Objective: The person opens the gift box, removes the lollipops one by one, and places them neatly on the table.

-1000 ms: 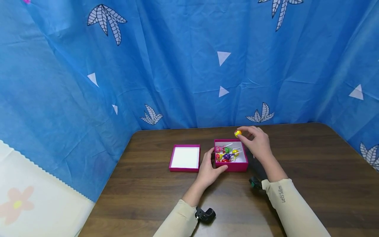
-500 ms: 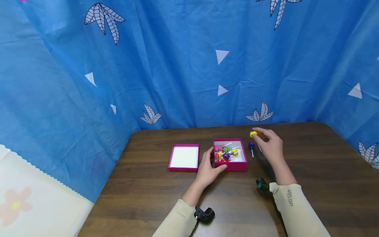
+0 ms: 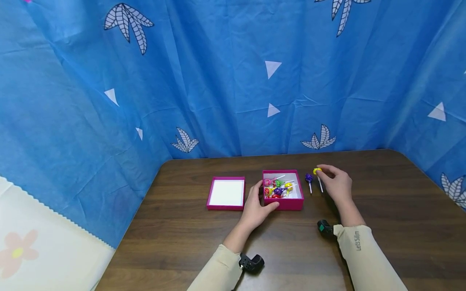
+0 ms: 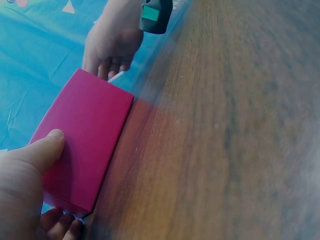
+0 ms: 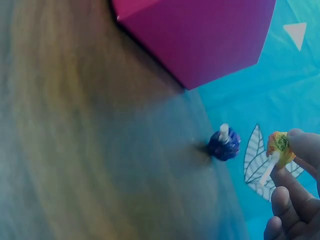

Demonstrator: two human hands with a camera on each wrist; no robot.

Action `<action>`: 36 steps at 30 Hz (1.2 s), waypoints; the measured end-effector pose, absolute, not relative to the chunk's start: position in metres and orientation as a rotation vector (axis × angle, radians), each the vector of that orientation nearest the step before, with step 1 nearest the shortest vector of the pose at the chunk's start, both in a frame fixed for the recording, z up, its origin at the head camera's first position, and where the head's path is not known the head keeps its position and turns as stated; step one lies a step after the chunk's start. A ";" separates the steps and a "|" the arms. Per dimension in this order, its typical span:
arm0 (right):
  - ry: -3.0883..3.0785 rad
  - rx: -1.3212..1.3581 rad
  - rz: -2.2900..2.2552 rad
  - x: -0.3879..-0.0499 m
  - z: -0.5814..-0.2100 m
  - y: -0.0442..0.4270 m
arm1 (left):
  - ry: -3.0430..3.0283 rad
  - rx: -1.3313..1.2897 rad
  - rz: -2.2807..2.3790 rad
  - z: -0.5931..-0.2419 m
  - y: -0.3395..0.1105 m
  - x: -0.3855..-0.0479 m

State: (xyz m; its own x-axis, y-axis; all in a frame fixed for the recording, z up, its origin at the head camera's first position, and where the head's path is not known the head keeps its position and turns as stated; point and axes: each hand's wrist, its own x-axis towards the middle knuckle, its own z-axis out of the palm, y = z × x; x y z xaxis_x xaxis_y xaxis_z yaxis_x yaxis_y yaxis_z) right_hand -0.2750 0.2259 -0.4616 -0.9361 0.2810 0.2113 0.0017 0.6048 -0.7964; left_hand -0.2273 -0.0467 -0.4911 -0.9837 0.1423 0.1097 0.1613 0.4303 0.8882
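Observation:
Between thumb and fingertips, my right hand point(image 3: 337, 185) pinches a yellow lollipop point(image 3: 317, 171) by its wrapped head, the white stick pointing toward me. A purple lollipop point(image 3: 309, 178) lies on the table just left of it, also seen in the right wrist view. My left hand point(image 3: 255, 208) holds the magenta box point(image 3: 284, 205) at its left front corner, thumb on the front wall point(image 4: 82, 145) and fingers at the left side. Inside the box lie several wrapped lollipops point(image 3: 278, 190) in pink, green, yellow, purple and red.
The box's lid point(image 3: 226, 208), magenta with a white inside, lies upturned left of the box. A dark wooden table point(image 3: 174, 234) carries everything, and a blue patterned curtain point(image 3: 218, 81) hangs behind its far edge.
My right hand has moved right with the yellow lollipop, from above the box's back right corner past the purple one, then down toward the table. The left hand keeps its place on the box.

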 end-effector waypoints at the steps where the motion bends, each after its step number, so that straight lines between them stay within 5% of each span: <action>1: -2.522 -0.237 1.240 -0.276 -0.464 0.227 | -2.643 -0.283 -1.642 -0.491 -0.047 -0.228; 36: -2.657 -0.233 1.065 -0.278 -0.483 0.238 | -2.657 -0.284 -1.616 -0.490 -0.047 -0.228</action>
